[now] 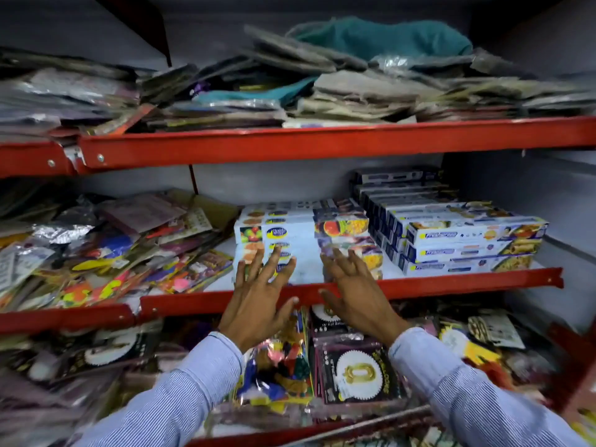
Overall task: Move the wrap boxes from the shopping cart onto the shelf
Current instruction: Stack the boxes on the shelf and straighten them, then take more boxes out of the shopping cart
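White wrap boxes with fruit pictures lie stacked in the centre of the middle shelf. A second stack of blue-and-white wrap boxes stands to their right, running back into the shelf. My left hand is spread open in front of the central stack, fingertips at its lowest boxes. My right hand is open too, fingers apart, just in front of the same stack's right end. Neither hand holds anything. The shopping cart is out of view.
Colourful plastic packets fill the left of the middle shelf. Dusty flat packets and a teal cloth pile on the top shelf. Balloon packets crowd the shelf below. Red shelf lips run across the front.
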The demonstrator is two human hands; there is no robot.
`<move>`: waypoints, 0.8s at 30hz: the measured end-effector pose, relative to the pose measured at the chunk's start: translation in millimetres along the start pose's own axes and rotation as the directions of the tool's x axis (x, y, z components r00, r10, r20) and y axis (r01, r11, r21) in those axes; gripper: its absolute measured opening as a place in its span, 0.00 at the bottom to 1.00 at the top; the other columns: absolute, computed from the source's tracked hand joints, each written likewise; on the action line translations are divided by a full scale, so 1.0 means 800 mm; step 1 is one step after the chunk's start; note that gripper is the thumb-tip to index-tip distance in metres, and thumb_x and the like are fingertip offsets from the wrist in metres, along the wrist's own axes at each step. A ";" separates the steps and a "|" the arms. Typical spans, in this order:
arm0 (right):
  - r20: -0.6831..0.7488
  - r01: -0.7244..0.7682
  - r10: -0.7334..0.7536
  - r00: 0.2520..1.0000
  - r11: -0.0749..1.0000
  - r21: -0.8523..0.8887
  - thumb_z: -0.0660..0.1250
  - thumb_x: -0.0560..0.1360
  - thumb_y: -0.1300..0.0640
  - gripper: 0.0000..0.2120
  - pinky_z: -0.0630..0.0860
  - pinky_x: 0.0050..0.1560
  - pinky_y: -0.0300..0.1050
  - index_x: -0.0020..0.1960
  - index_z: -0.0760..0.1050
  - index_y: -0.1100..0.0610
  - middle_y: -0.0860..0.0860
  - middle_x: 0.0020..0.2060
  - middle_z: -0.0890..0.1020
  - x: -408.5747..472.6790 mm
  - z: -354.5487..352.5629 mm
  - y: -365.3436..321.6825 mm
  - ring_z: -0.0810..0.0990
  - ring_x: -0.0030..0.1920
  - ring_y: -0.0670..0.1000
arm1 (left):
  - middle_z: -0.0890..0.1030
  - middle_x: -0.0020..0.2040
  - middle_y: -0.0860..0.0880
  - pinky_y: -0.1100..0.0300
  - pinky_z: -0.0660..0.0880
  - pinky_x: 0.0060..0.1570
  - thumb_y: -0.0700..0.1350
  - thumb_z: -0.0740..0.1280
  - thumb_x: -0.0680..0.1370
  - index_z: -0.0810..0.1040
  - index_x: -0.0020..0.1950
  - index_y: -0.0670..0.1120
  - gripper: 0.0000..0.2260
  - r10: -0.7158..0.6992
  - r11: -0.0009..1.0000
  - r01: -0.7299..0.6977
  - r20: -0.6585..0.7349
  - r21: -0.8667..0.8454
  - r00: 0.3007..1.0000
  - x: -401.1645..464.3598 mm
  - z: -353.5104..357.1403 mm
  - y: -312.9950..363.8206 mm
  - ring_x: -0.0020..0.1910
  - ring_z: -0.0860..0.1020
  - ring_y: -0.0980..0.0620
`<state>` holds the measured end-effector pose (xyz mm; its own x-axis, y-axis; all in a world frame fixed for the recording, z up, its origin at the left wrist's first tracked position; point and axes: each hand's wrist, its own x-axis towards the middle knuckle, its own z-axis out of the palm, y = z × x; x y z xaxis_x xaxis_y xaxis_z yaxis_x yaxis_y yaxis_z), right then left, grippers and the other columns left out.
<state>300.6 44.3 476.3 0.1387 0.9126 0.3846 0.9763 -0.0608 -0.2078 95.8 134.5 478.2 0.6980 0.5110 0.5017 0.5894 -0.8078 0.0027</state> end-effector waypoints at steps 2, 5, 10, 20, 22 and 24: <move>-0.032 -0.006 0.006 0.999 1.000 0.023 0.53 0.77 0.39 0.33 0.55 0.76 0.62 0.78 0.49 0.47 0.52 0.79 0.53 -0.047 0.020 -0.007 0.47 0.79 0.60 | 0.55 0.81 0.44 0.34 0.54 0.73 0.61 0.61 0.78 0.58 0.78 0.54 0.31 0.026 0.999 -0.026 -0.006 -0.028 1.000 -0.048 0.011 0.016 0.79 0.53 0.38; 0.010 -0.038 0.038 0.999 0.998 0.048 0.58 0.77 0.41 0.32 0.53 0.76 0.60 0.77 0.50 0.46 0.51 0.80 0.52 -0.115 0.050 -0.014 0.46 0.79 0.59 | 0.53 0.81 0.44 0.34 0.54 0.73 0.61 0.61 0.78 0.56 0.79 0.55 0.31 0.043 0.999 -0.041 0.060 -0.028 0.997 -0.121 0.039 0.034 0.79 0.51 0.38; 0.086 -0.103 0.093 0.992 0.988 0.118 0.61 0.77 0.47 0.27 0.63 0.73 0.62 0.75 0.61 0.50 0.55 0.77 0.62 -0.199 0.117 0.005 0.56 0.76 0.62 | 0.53 0.81 0.44 0.33 0.56 0.72 0.61 0.60 0.78 0.55 0.78 0.57 0.30 -0.029 0.990 0.066 0.287 -0.121 0.957 -0.222 0.101 0.043 0.79 0.53 0.38; 0.602 -0.348 0.217 0.768 0.931 0.108 0.65 0.75 0.52 0.24 0.75 0.61 0.57 0.69 0.70 0.57 0.60 0.65 0.76 -0.363 0.315 0.018 0.74 0.64 0.63 | 0.63 0.78 0.39 0.32 0.66 0.67 0.61 0.57 0.79 0.63 0.77 0.49 0.29 -0.083 0.881 0.357 0.642 -0.310 0.763 -0.417 0.251 0.062 0.76 0.61 0.36; 0.727 -0.378 0.207 0.654 0.923 0.077 0.64 0.77 0.53 0.25 0.73 0.64 0.54 0.72 0.66 0.56 0.59 0.68 0.74 -0.392 0.365 0.016 0.74 0.66 0.61 | 0.71 0.72 0.36 0.30 0.71 0.63 0.61 0.56 0.79 0.71 0.71 0.43 0.28 -0.120 0.841 0.426 0.654 -0.333 0.747 -0.452 0.285 0.069 0.71 0.68 0.37; 0.814 -0.375 0.182 0.551 0.926 0.047 0.62 0.78 0.52 0.25 0.73 0.64 0.53 0.74 0.64 0.55 0.58 0.69 0.73 -0.414 0.412 0.014 0.72 0.68 0.60 | 0.75 0.68 0.34 0.30 0.74 0.59 0.56 0.58 0.77 0.75 0.67 0.41 0.26 -0.142 0.824 0.467 0.679 -0.323 0.720 -0.479 0.314 0.074 0.66 0.74 0.34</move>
<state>210.6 -125.0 50.0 0.1189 0.8213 -0.5579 0.8439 -0.3797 -0.3791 -34.2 -35.2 68.6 0.6951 0.6825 -0.2261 0.6799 -0.5217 0.5154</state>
